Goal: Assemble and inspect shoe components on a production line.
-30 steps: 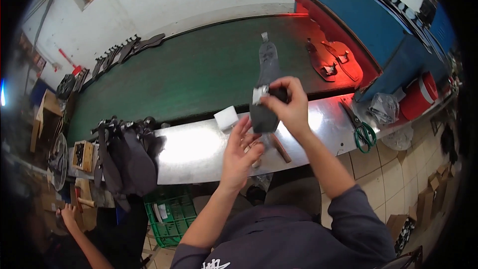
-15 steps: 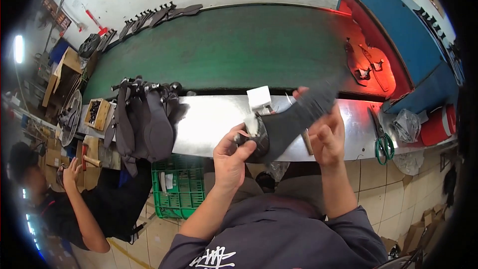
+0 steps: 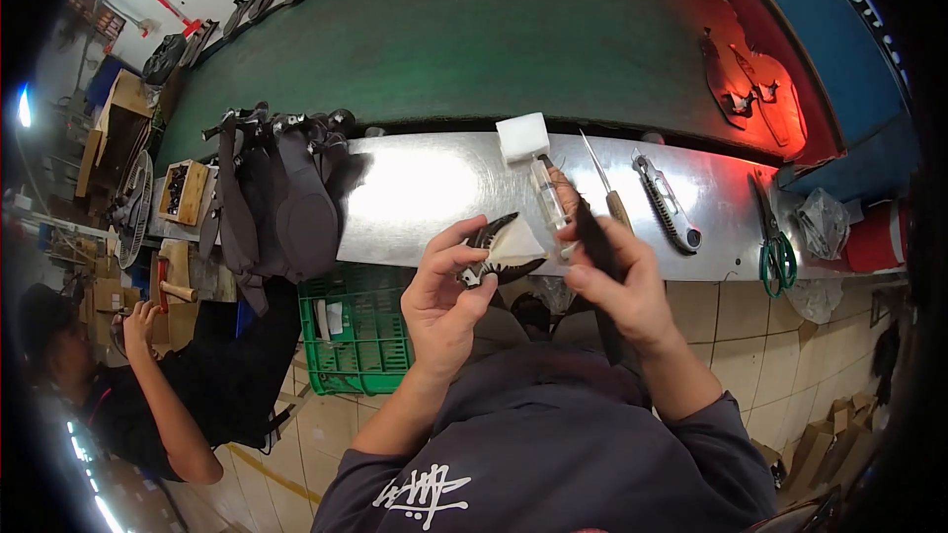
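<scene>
My left hand (image 3: pixel 444 301) is closed around a small curved black shoe part (image 3: pixel 520 268) with jagged inner edges and a white lining. My right hand (image 3: pixel 632 286) grips a thin, dark insole-shaped piece (image 3: pixel 595 240), seen nearly edge-on. Whether these two parts are joined I cannot tell. Both hands are raised over the near edge of the metal bench (image 3: pixel 415 207). Just beyond my right fingers lie a clear bottle-like container (image 3: pixel 547 192) and an awl (image 3: pixel 609 183) with a wooden handle. A white block (image 3: pixel 521 137) sits behind them.
A green conveyor belt (image 3: pixel 444 49) runs behind the bench, with shoe parts (image 3: pixel 755 99) under red light at right. A box cutter (image 3: pixel 668 205) and green-handled scissors (image 3: pixel 775 247) lie to the right. Dark shoe pieces (image 3: pixel 301 188) are heaped left, above a green crate (image 3: pixel 360 336); a co-worker (image 3: pixel 168 385) is nearby.
The dark insole-shaped piece has swung from broadside to nearly edge-on. My right hand has come lower and nearer my body, and the white lining in my left hand now faces up.
</scene>
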### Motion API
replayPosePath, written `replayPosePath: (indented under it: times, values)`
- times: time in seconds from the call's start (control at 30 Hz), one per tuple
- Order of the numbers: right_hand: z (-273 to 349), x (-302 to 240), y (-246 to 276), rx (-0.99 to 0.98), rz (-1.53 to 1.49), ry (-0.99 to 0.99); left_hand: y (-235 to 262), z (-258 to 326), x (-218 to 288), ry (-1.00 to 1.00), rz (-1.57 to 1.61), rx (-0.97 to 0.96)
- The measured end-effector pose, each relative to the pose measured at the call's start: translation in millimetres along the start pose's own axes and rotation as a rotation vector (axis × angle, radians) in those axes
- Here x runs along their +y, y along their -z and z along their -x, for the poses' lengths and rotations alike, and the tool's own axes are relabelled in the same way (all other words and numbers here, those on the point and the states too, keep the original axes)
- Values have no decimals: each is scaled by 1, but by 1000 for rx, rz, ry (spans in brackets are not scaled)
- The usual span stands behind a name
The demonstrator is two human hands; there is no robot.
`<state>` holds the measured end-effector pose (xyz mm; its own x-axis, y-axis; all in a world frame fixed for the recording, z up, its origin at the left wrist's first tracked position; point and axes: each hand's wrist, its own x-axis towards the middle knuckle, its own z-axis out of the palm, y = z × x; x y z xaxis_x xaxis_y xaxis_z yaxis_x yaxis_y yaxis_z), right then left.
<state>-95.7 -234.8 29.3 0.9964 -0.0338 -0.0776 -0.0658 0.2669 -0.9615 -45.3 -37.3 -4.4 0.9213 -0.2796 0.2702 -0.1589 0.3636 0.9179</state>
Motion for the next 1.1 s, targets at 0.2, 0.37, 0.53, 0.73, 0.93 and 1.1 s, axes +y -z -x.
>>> replayPosePath:
  times: [0.2,0.37,0.53,0.73,0.93,1.1]
  values:
    - [-1,23,-11,29,0,16,-3,7,2,24,-91,13]
    - [-6,24,-5,14,7,0,9,0,3,-145,-298,-80]
    - [-9,29,2,-84,-75,-295,19,2,-1,-60,-280,-129]
    - [6,48,-2,-125,-279,-6,30,7,-13,236,203,103]
    - [5,30,-6,-182,95,139,45,10,-8,405,322,43]
    - [7,25,-9,-164,487,272,54,13,-6,418,291,57]
